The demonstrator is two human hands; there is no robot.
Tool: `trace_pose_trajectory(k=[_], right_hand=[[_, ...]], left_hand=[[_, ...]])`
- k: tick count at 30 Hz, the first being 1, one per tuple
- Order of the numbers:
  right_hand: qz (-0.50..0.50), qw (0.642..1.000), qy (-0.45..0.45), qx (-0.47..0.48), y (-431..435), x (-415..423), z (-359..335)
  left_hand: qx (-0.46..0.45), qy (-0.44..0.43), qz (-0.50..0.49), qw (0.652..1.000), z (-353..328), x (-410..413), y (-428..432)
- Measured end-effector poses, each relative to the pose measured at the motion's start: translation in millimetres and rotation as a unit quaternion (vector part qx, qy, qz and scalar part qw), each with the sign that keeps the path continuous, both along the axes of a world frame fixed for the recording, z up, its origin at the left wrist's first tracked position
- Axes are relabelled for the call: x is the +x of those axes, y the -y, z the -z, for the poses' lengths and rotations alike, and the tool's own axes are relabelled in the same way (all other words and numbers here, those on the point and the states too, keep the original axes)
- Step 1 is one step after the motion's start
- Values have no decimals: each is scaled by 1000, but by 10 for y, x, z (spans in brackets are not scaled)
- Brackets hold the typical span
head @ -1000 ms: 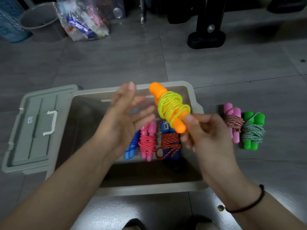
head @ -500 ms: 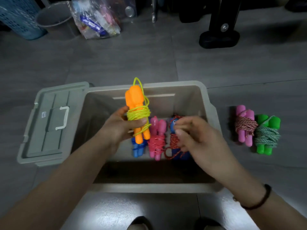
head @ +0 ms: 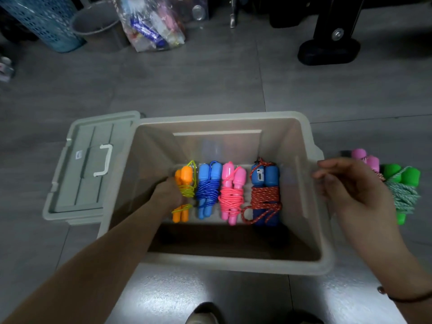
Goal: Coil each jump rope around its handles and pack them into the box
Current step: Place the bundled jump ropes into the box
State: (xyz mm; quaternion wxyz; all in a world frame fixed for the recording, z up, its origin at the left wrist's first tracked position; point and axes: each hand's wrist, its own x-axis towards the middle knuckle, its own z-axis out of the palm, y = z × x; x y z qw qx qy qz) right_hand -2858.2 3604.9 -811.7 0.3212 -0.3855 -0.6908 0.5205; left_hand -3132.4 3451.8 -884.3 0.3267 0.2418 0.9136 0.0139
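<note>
box: beige plastic storage box (head: 311,146), open, standing on the grey tiled floor (head: 210,85); its matching flat lid (head: 88,174) with a white handle lies on the floor against the box's left side.
packed ropes: four coiled bundles lie side by side on the box bottom, handles pointing away from the person. from left: orange-handled jump rope with yellow cord (head: 185,177), light blue-handled rope with blue cord (head: 208,190), pink-handled rope with pink cord (head: 231,195), dark blue-handled rope with red speckled cord (head: 265,195).
unpacked ropes: pink-handled rope with red-and-white cord (head: 367,160) and green-handled rope with pale green cord (head: 404,183) lie on the floor just right of the box, both coiled, touching each other, partly hidden by the right hand.
left hand (head: 167,195): down inside the box, against the middle of the orange-handled jump rope with yellow cord; fingers hidden, so i cannot tell whether it grips the bundle or only touches it.
right hand (head: 350,183): raised beside the box's right rim, fingers loosely curled, holding nothing; a dark band (head: 406,298) circles the wrist.
background: blue perforated basket (head: 46,22), grey bucket (head: 98,24), clear plastic bag (head: 154,24).
</note>
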Motion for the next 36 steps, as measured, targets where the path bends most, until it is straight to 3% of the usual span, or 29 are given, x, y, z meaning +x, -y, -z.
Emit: trace_pose_trajectory(k=[5, 9, 11, 13, 15, 17, 24, 26, 28, 31, 36], right_hand=[[35, 999, -28, 4, -87, 39, 68], [116, 993, -22, -17, -283, 228, 330], [175, 984, 42, -16, -426, 417, 536], [213, 963, 163, 15, -576, 660, 777], [213, 924, 316, 28, -699, 894, 964], [213, 894, 395, -10, -761, 1059, 1108], [200, 896, 394, -38, -891, 1250, 1290], [248, 908, 324, -97, -937, 1224, 1241], [306, 911, 183, -208, -1012, 1219, 1240], [324, 880, -28, -345, -1143, 1206, 1185], [260, 863, -141, -411, -1094, 952, 819]], left_hand=[[-15, -70, 50, 996, 29, -8, 24], [-17, -56, 43, 997, 22, 0, -17], [-22, -56, 44, 997, 16, -14, -16], [-22, -58, 48, 997, 5, -26, -7], [-21, -64, 52, 996, -34, -34, 8], [-6, -75, 61, 995, -73, -53, 27], [119, -124, 83, 982, -165, -87, 118], [173, -133, 56, 974, -247, -28, 79], [212, -130, 25, 968, -349, 58, 8], [273, -47, -60, 959, -437, 135, -78], [394, 88, -153, 902, -451, 322, -303]])
